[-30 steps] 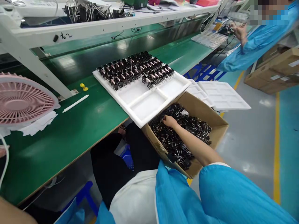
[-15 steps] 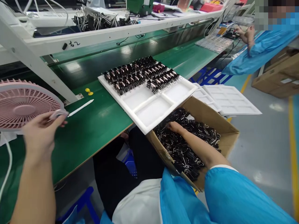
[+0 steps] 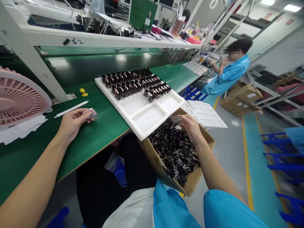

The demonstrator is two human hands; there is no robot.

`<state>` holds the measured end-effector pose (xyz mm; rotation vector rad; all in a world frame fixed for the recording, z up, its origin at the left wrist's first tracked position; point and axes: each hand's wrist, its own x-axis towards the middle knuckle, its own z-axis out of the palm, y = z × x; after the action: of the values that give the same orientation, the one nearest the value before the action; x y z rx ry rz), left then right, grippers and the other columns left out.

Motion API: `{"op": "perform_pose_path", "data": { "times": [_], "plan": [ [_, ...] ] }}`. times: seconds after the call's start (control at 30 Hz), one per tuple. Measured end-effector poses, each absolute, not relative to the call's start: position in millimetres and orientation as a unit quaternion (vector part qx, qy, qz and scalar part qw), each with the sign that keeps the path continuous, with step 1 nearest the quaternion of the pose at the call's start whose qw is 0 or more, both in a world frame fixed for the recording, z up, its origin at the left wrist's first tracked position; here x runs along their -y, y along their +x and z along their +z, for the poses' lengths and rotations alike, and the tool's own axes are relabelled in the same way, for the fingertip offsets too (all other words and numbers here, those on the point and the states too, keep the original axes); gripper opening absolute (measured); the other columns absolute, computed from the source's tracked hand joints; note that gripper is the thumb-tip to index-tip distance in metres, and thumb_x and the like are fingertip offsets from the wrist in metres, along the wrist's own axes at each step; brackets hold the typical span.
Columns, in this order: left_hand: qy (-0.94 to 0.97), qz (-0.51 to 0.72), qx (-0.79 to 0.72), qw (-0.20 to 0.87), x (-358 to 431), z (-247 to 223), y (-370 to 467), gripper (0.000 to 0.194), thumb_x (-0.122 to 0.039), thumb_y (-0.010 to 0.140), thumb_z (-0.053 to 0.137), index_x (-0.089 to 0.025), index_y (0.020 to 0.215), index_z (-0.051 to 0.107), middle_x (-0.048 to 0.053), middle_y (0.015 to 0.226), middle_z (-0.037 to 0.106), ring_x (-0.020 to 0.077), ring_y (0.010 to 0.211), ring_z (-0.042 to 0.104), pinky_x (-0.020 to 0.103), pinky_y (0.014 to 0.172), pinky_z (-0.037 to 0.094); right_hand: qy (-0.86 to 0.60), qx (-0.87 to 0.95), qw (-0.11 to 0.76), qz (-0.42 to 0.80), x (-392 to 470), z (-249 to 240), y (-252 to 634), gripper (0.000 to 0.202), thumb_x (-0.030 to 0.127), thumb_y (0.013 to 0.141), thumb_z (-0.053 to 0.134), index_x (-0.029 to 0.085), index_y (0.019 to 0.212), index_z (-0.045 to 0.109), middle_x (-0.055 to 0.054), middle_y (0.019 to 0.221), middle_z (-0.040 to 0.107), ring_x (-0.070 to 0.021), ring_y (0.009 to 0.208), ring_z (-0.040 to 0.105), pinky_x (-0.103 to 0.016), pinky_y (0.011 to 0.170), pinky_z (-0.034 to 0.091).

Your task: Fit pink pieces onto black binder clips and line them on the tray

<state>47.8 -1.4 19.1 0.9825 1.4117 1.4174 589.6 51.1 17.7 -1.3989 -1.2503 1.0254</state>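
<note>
Big cardboard box (image 3: 152,155) right by the knees, heaped with black binder clips (image 3: 174,152), and just above it the right hand (image 3: 192,128) has its grip pinched on a single clip (image 3: 176,120). Left hand's (image 3: 72,123) over the green table (image 3: 104,126), grip wrapped round some small pinkish gadget (image 3: 91,113). Beyond, a white tray (image 3: 148,120) is part-filled with clip rows (image 3: 133,83). Way back, a co-worker (image 3: 228,76) in blue.

Small rounded case (image 3: 91,113), pinkish-silver, darker patch on its face: pinched in your left hand (image 3: 72,123), over the green tabletop (image 3: 105,126). Binder clip (image 3: 176,120), dark with shiny metal: at the fingertips of your right hand (image 3: 192,127), above the open carton (image 3: 153,161), near the white tray (image 3: 150,117).
</note>
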Motion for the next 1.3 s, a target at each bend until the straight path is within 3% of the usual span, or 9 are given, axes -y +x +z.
{"op": "perform_pose_path", "data": {
  "times": [0.07, 0.2, 0.4, 0.5, 0.63, 0.77, 0.9, 1.1, 1.3],
  "plan": [
    [0.392, 0.578, -0.549, 0.459, 3.0, 17.4, 46.7, 0.045, -0.044, 0.064, 0.097, -0.019, 0.098, 0.083, 0.007, 0.093, 0.08, 0.0212, 0.077, 0.068, 0.032, 0.067, 0.052, -0.489, 0.53, 0.525, 0.453, -37.5, 48.3, 544.7, 0.031, 0.049, 0.085, 0.079, 0.022, 0.086, 0.063, -0.008, 0.112, 0.072, -0.0177, 0.081, 0.065, -0.033, 0.074, 0.057],
    [0.39, 0.594, -0.494, 0.501, 7.5, 15.0, 41.5, 0.044, -0.042, 0.062, 0.098, -0.014, 0.092, 0.084, 0.014, 0.095, 0.079, 0.0195, 0.071, 0.067, 0.031, 0.063, 0.051, -0.378, 0.539, 0.522, 0.542, -24.2, 70.9, 428.9, 0.028, 0.045, 0.084, 0.085, 0.022, 0.084, 0.068, -0.007, 0.119, 0.072, -0.0175, 0.086, 0.067, -0.035, 0.083, 0.06],
    [0.4, 0.604, -0.423, 0.544, 20.0, 12.2, 29.8, 0.037, -0.044, 0.068, 0.096, -0.014, 0.086, 0.084, 0.021, 0.127, 0.076, 0.0177, 0.075, 0.068, 0.031, 0.067, 0.054, -0.337, 0.47, 0.489, 0.653, -30.9, 27.8, 262.3, 0.044, 0.056, 0.074, 0.09, 0.022, 0.085, 0.065, -0.003, 0.096, 0.07, -0.0191, 0.091, 0.069, -0.034, 0.091, 0.059],
    [0.382, 0.626, -0.433, 0.525, 21.1, 7.6, 31.0, 0.043, -0.044, 0.061, 0.1, -0.015, 0.087, 0.084, 0.019, 0.121, 0.078, 0.0213, 0.083, 0.073, 0.036, 0.078, 0.06, -0.323, 0.478, 0.506, 0.641, -34.4, 1.2, 217.4, 0.048, 0.061, 0.072, 0.087, 0.021, 0.083, 0.063, -0.005, 0.108, 0.07, -0.0188, 0.091, 0.068, -0.035, 0.092, 0.058],
    [0.39, 0.635, -0.463, 0.479, 17.1, 1.1, 35.4, 0.053, -0.047, 0.058, 0.102, -0.013, 0.094, 0.084, 0.014, 0.098, 0.081, 0.0268, 0.088, 0.076, 0.045, 0.087, 0.063, -0.308, 0.515, 0.518, 0.609, -38.9, -16.2, 195.5, 0.049, 0.063, 0.076, 0.083, 0.02, 0.083, 0.062, -0.008, 0.121, 0.07, -0.0197, 0.095, 0.069, -0.036, 0.096, 0.057],
    [0.412, 0.647, -0.495, 0.407, 13.4, -2.8, 38.0, 0.056, -0.054, 0.06, 0.099, -0.014, 0.095, 0.083, 0.014, 0.101, 0.081, 0.0303, 0.097, 0.076, 0.049, 0.096, 0.061, -0.367, 0.515, 0.502, 0.591, -47.2, -14.2, 181.8, 0.055, 0.072, 0.078, 0.079, 0.022, 0.091, 0.061, -0.004, 0.094, 0.071, -0.0201, 0.079, 0.069, -0.035, 0.079, 0.06],
    [0.457, 0.639, -0.52, 0.336, 13.3, -4.7, 42.4, 0.051, -0.056, 0.065, 0.095, -0.015, 0.095, 0.084, 0.016, 0.116, 0.078, 0.0314, 0.106, 0.075, 0.049, 0.103, 0.059, -0.49, 0.538, 0.415, 0.547, -61.9, -4.4, 168.8, 0.059, 0.083, 0.091, 0.058, 0.025, 0.081, 0.06, -0.001, 0.067, 0.063, -0.021, 0.054, 0.059, -0.037, 0.058, 0.056],
    [0.511, 0.622, -0.529, 0.267, 17.0, -2.6, 50.5, 0.036, -0.048, 0.076, 0.087, -0.018, 0.097, 0.085, 0.015, 0.124, 0.075, 0.0314, 0.117, 0.071, 0.048, 0.105, 0.059, -0.526, 0.58, 0.341, 0.52, -80.5, 7.6, 167.0, 0.068, 0.083, 0.1, 0.041, 0.025, 0.073, 0.062, -0.003, 0.057, 0.059, -0.0265, 0.056, 0.062, -0.043, 0.073, 0.058],
    [0.508, 0.623, -0.511, 0.303, 18.5, 5.5, 50.0, 0.042, -0.054, 0.075, 0.09, -0.018, 0.096, 0.085, 0.016, 0.128, 0.075, 0.032, 0.116, 0.073, 0.045, 0.101, 0.061, -0.511, 0.631, 0.37, 0.452, -89.2, -0.6, 172.0, 0.065, 0.078, 0.101, 0.042, 0.025, 0.068, 0.061, -0.007, 0.067, 0.064, -0.0313, 0.086, 0.066, -0.042, 0.093, 0.054]
  ]
}}
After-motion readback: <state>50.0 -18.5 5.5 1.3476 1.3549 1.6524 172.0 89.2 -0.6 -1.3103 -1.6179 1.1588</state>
